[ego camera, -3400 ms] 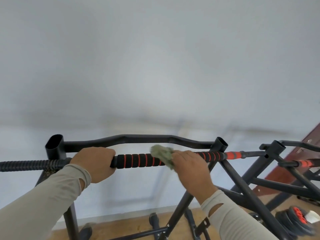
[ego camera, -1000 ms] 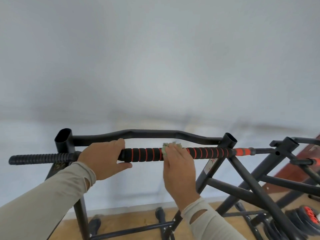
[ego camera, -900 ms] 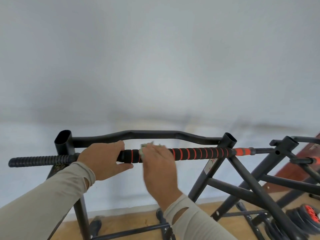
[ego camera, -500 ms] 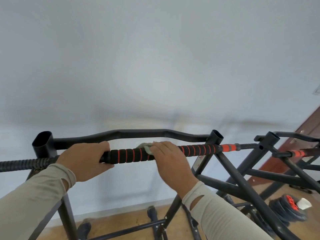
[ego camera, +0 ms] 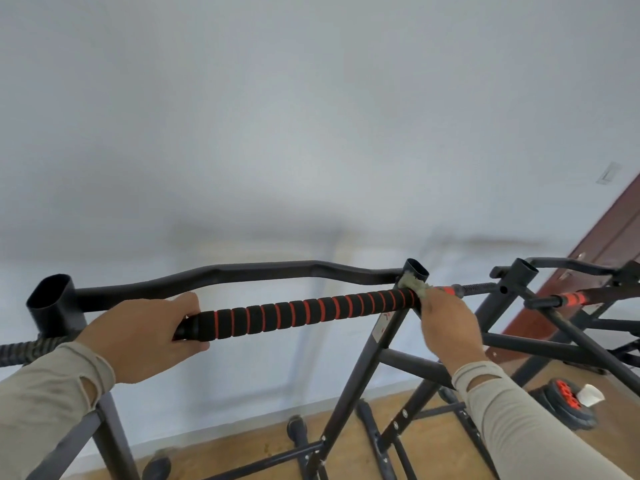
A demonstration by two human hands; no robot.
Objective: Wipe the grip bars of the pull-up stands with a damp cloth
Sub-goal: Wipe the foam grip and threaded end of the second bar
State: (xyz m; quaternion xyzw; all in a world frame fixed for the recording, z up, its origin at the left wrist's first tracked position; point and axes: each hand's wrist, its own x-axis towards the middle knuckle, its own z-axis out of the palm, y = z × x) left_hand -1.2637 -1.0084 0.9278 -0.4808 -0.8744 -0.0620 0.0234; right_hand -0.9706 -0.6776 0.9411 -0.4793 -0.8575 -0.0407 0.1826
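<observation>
Left grip [ego camera: 145, 336] clasps bar [ego camera: 304, 315]; right grip [ego camera: 446, 322] presses cloth [ego camera: 414, 285].

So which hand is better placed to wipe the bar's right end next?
The right hand. It already holds the cloth against the bar at that end, while the left hand grips the bar's far left end, steadying it.

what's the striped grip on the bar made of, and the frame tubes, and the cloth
Striped grip: looks like soft matte foam, black with orange rings, its surface ribbed into segments.
Frame tubes: probably painted or powder-coated steel, dark with a dull sheen, open hollow ends and bolted joints.
Cloth: a fuzzy grey-green rag, maybe terry or microfibre, bunched under the right hand; the fibre cannot be told for sure.
</observation>
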